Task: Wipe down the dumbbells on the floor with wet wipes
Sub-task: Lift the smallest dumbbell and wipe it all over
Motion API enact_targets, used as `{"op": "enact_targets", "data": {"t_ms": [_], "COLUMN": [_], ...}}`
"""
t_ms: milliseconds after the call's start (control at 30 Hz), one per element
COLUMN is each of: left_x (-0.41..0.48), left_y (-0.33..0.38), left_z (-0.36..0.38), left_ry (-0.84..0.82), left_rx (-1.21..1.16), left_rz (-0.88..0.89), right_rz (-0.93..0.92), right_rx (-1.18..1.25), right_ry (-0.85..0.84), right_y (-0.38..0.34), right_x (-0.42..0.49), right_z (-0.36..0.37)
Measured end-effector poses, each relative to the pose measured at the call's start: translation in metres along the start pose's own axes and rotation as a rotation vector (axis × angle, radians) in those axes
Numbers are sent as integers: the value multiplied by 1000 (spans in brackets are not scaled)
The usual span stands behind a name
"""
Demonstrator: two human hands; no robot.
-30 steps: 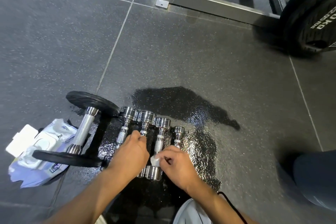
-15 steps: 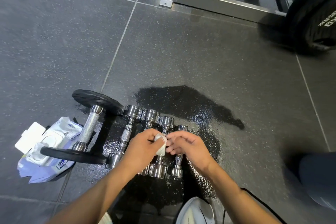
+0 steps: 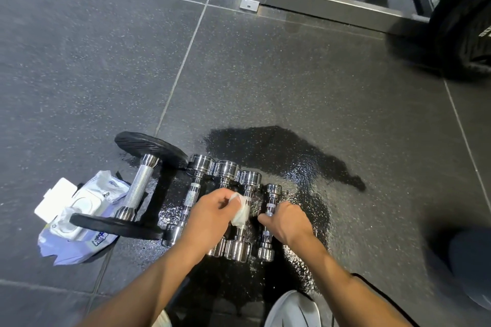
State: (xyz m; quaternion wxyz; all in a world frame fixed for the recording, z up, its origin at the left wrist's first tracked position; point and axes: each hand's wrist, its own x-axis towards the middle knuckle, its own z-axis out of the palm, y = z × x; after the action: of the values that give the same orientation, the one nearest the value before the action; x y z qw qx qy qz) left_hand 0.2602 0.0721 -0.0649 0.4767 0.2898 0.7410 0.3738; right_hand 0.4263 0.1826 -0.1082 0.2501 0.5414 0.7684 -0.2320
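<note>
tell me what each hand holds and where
Left hand pinches a wipe by its upper end, against the next dumbbell. Right hand grips the smallest dumbbell mid-handle.

weight plate (image 3: 465,21) cut by right edge, handle of second dumbbell (image 3: 226,168) hidden under left hand (image 3: 210,216)

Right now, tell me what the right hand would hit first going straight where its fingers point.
Probably the wipe the left hand holds round the next dumbbell; the right hand itself grips the smallest dumbbell. Depth is unclear.
</note>
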Motion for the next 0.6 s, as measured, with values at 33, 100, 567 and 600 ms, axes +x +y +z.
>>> {"op": "enact_targets", "data": {"t_ms": [33,100,567,600], "left_x": [0,0,-11,-13], "left_y": [0,0,98,114], "left_z": [0,-1,-48,-55], "left_ry": [6,11,85,103], "left_rx": [-10,-25,44,45], "left_rz": [-2,-1,144,163], "right_rz": [-1,4,-321,-344], "right_rx": [-5,107,1020,1081], "right_ry": [-21,-51,27,9], "right_y": [2,8,-19,-25], "right_x": [1,2,-53,-60], "right_z": [-1,-2,-114,-131]}}
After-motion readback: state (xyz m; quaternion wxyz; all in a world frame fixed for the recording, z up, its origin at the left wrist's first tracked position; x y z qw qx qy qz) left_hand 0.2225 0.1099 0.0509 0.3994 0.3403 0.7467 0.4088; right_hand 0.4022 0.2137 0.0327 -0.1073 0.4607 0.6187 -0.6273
